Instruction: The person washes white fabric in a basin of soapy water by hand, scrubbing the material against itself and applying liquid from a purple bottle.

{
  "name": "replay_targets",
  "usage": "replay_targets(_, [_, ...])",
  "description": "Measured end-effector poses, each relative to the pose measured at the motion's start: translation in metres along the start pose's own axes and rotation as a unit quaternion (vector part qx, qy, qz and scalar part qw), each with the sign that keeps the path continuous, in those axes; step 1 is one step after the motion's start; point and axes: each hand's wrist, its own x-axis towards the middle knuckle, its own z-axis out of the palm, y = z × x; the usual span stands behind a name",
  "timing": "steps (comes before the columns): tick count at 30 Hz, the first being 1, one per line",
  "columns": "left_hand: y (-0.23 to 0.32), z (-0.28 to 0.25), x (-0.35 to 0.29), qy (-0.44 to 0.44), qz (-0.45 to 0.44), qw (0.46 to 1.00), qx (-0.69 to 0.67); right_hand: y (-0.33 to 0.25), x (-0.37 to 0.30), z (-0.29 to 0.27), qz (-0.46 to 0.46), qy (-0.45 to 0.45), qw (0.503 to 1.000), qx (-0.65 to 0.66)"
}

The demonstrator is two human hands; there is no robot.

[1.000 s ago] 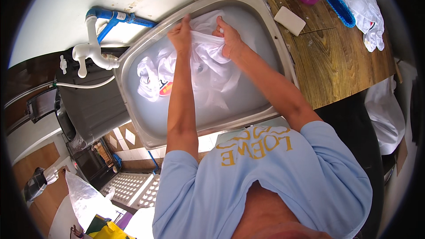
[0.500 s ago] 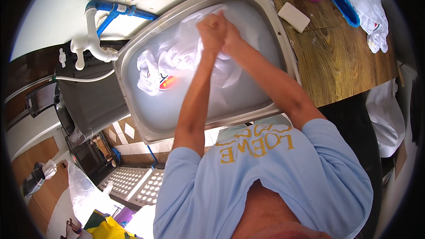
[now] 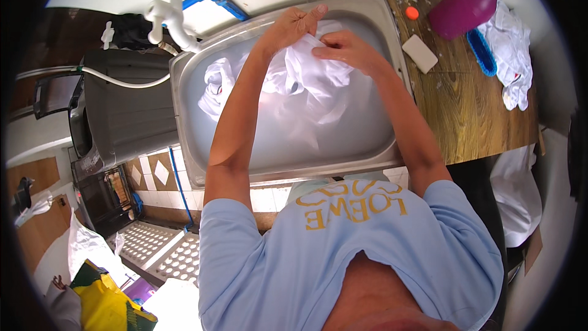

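Observation:
A wet white garment (image 3: pixel 306 72) lies bunched in the metal sink (image 3: pixel 294 176), partly under cloudy water. My left hand (image 3: pixel 289 29) is closed on its upper part near the sink's far edge, thumb pointing up. Just to the right, the bent fingers of my right hand (image 3: pixel 350 50) pinch the same cloth. Some fabric stretches between the two hands, and the rest trails into the water toward the left and toward me. My left forearm covers part of the garment.
Right of the sink, a wooden counter (image 3: pixel 471 129) bears a soap bar (image 3: pixel 420 54), an orange cap (image 3: pixel 411 13), a purple bottle (image 3: pixel 462 9), a blue brush (image 3: pixel 481 53) and another white garment (image 3: pixel 514 55). A white faucet (image 3: pixel 174 18) stands at the far left corner.
My hands, clasped together over the sink before, have come apart and now grip the white garment at separate spots. The view has shifted slightly.

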Motion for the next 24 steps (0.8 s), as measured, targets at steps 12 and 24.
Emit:
replay_targets(12, [-0.053, -0.015, -0.048, 0.009, -0.071, 0.986, -0.152, 0.032, -0.037, -0.035, -0.102, 0.044, 0.938, 0.328])
replay_targets(24, [-0.022, 0.104, -0.036, 0.103, 0.145, 0.916, -0.359, 0.086, 0.019, 0.046, -0.097, 0.202, 0.862, 0.454])
